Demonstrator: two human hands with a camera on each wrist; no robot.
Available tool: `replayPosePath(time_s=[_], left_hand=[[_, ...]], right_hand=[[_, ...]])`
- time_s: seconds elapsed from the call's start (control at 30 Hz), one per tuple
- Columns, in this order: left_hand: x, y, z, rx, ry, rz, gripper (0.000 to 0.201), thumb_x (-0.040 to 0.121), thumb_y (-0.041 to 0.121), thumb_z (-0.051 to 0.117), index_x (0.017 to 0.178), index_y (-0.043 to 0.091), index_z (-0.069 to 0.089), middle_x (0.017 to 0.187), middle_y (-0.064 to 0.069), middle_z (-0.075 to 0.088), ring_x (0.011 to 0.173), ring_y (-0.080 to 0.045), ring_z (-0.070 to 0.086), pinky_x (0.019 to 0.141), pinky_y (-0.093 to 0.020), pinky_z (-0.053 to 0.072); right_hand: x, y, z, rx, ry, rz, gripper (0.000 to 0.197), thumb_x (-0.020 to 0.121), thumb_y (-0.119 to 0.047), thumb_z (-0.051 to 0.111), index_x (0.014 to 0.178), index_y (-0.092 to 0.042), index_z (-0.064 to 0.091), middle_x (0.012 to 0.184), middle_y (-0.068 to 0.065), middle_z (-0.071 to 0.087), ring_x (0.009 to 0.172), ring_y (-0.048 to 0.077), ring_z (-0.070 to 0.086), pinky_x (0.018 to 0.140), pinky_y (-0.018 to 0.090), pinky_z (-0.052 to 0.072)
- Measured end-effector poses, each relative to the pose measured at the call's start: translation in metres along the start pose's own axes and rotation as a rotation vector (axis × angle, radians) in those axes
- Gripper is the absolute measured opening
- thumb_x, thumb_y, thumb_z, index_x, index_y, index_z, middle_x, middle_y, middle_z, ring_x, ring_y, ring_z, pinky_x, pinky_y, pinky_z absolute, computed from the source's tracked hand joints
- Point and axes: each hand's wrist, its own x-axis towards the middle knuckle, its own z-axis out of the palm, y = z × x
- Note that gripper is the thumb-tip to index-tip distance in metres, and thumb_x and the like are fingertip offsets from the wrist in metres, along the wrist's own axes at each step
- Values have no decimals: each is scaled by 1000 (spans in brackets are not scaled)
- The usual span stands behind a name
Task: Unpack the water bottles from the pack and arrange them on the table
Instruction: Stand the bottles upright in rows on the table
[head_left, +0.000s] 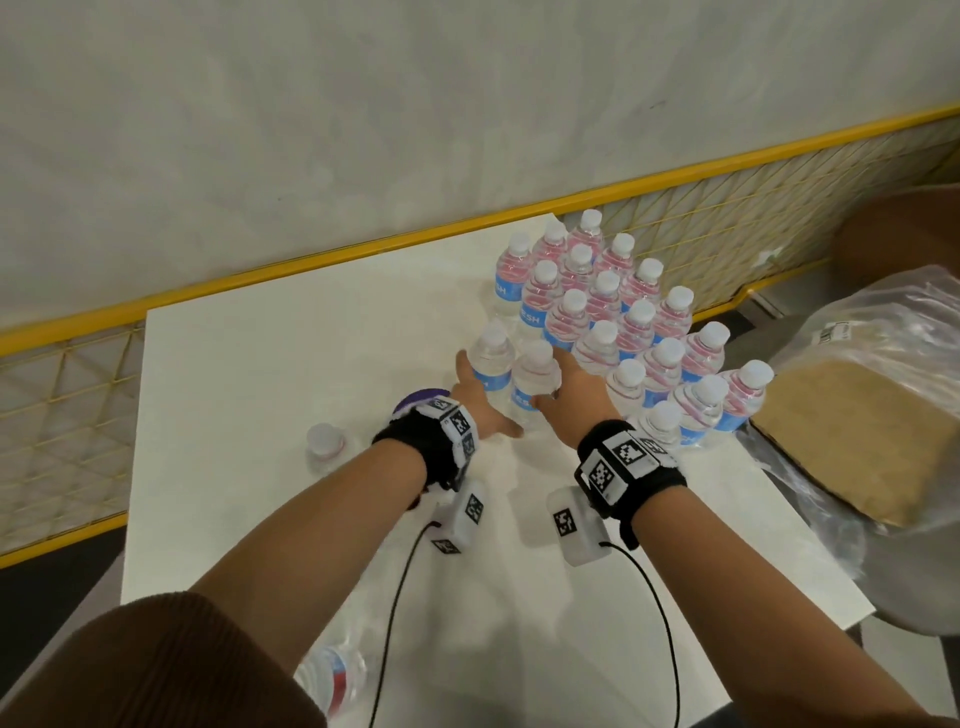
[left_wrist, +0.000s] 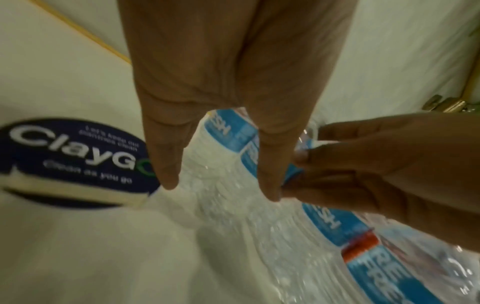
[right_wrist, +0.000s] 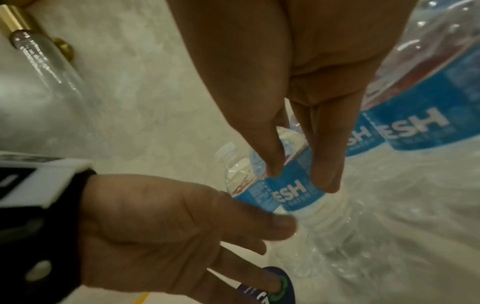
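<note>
Mid-frame on the desk (head_left: 260, 389), the right hand (head_left: 574, 392) grasps the right bottle (head_left: 535, 379). The left hand (head_left: 475, 397), fingers spread straight, touches the left bottle (head_left: 491, 361).

Two clear plastic blue-labelled water bottles side by side on the white rectangular table (head_left: 249, 426): left bottle (head_left: 491, 358) against the left hand (head_left: 475, 402), right bottle (head_left: 535, 382) between thumb and fingers of the right hand (head_left: 574, 397). Beyond and right of that hand, a tight block of upright bottles (head_left: 623, 317). By the left wrist, a round dark-blue sticker (head_left: 410, 401); further left, a lone bottle (head_left: 324, 441). Far right of both hands, past the table's edge, crumpled clear plastic wrap (head_left: 893, 322) holding a brown cardboard tray (head_left: 841, 436).
</note>
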Motion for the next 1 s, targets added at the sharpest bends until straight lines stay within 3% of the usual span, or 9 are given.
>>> replayPosePath(time_s=[0.13,0.33,0.43,0.53,0.63,0.7,0.87,0.93,1.0], left_hand=[[-3,5,34,-243,208,-68,147,53,27,92,148,13,-20,153,-13,25,138,-28,34,109,-42,34],[10,1,56,-398,399,-14,139,56,26,91,150,11,-10,155,-12,13,145,-26,18,115,-37,23],[19,-1,52,-421,387,25,134,60,25,89,150,14,-10,156,-8,11,144,-22,19,115,-33,21],[31,-5,43,-408,350,52,130,64,27,86,150,18,-11,157,-5,8,145,-20,17,115,-32,20],[49,-7,28,-379,357,82,129,63,28,87,150,17,-8,157,-5,11,145,-21,18,117,-35,22],[60,-7,19,-354,346,85,130,62,30,87,150,18,-8,157,-5,13,145,-22,20,117,-37,23],[84,-14,-2,-307,312,103,132,62,33,87,150,20,-11,158,-5,12,145,-23,19,117,-43,23],[92,-16,-8,-304,317,118,134,60,33,88,150,19,-10,157,-6,17,144,-24,23,117,-45,25],[96,-15,-12,-320,320,139,141,53,38,90,149,19,-12,155,-5,21,143,-22,26,116,-44,27]], right_hand=[[-15,9,3,128,-37,63,63,91,-11,54,146,-13,24,113,11,61,106,27,59,84,29,41],[-44,51,27,81,-204,200,65,91,-22,57,147,-22,25,134,12,54,123,23,52,98,27,41],[-51,65,37,70,-314,230,70,90,-30,59,149,-22,21,148,9,37,135,24,39,107,30,34],[-60,73,50,-150,-434,168,73,89,-36,57,150,-27,17,158,7,14,145,27,17,116,34,21],[-72,74,63,-276,-517,167,72,89,-27,55,149,-36,15,159,5,-15,146,33,-12,118,47,12],[-78,72,71,-336,-503,151,70,92,-19,47,148,-40,11,157,4,-21,145,35,-17,117,51,12],[-79,71,69,-393,-493,112,73,92,-15,47,148,-40,8,158,5,-17,145,38,-12,116,51,18],[-79,63,61,-330,-452,62,69,90,-14,49,149,-34,16,158,6,0,145,35,5,115,43,25],[-76,44,48,-254,-185,-146,65,82,-12,60,141,-27,37,146,8,35,132,34,36,103,40,42]])
